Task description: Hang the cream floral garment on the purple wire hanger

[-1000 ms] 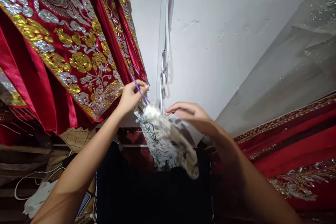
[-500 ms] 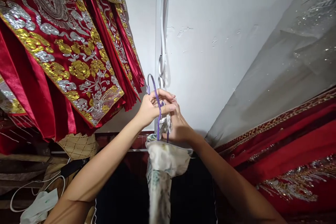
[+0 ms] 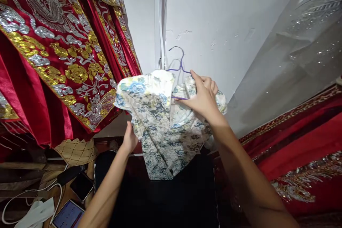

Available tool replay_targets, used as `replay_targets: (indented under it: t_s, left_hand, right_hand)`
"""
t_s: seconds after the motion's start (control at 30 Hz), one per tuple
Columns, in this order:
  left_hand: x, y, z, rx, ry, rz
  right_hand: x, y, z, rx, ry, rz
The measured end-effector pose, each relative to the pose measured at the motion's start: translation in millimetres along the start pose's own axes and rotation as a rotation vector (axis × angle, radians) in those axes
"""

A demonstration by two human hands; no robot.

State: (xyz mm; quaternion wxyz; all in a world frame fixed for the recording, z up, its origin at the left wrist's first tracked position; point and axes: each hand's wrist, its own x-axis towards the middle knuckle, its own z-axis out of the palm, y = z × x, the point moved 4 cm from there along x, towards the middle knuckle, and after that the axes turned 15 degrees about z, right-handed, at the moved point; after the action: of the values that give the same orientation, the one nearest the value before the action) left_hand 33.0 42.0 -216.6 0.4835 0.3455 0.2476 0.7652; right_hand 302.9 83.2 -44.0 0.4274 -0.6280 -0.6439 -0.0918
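white wall (image 3: 219, 14) fills the upper middle of the frame, with red embroidered cloth (image 3: 53, 57) in gold and silver hanging at the upper left and more red cloth (image 3: 301, 149) at the lower right. at the middle of the frame hangs a floral garment (image 3: 160, 124), pale with blue and yellow print, on a purple hanger (image 3: 178, 65) whose hook rises just above it against the wall. the right hand (image 3: 204, 96) has its grip clenched on the garment's shoulder at the hanger's wire. the left hand (image 3: 130, 139) grasps the garment's lower left edge, its fingers hidden behind the fabric. at the lower left of the frame a wooden surface (image 3: 16, 171) carries two phones (image 3: 81, 186) and white cables (image 3: 29, 199).
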Motion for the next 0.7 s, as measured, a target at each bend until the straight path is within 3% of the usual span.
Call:
replay_targets:
  t_s: [0.07, 0.17, 0.27, 0.33, 0.4, 0.47, 0.5, 0.6, 0.7]
  left_hand:
    - [-33, -25, -19.6, 0.125, 0.145, 0.0]
    - [-73, -52, -28.6, 0.304, 0.148, 0.019]
    - [-89, -59, -32.7, 0.329, 0.18, 0.009]
    - [-90, -57, -36.4, 0.318, 0.202, -0.024]
    - [-89, -53, -40.0, 0.296, 0.212, -0.056]
    - [-88, -49, -42.2, 0.264, 0.216, -0.065]
    - [-89, -47, -42.4, 0.251, 0.214, -0.067]
    - [-92, -41, -40.5, 0.25, 0.178, -0.075]
    - [-92, -34, -39.6, 0.297, 0.131, -0.066]
  right_hand:
    - [0, -18, 5, 0.007, -0.037, -0.055]
    - [-17, -38, 5, 0.102, -0.093, -0.163]
    - [-48, -33, -2, 0.288, -0.191, -0.184]
    - [-76, -17, 0, 0.424, -0.261, -0.062]
    - [-109, 3, 15, 0.582, -0.281, 0.18]
    - [-149, 18, 44, 0.753, -0.318, 0.478]
    - [-169, 18, 63, 0.808, -0.427, 0.569]
    - [-218, -5, 110, 0.912, -0.804, 0.655]
    - [-233, -24, 122, 0.96, -0.903, 0.618]
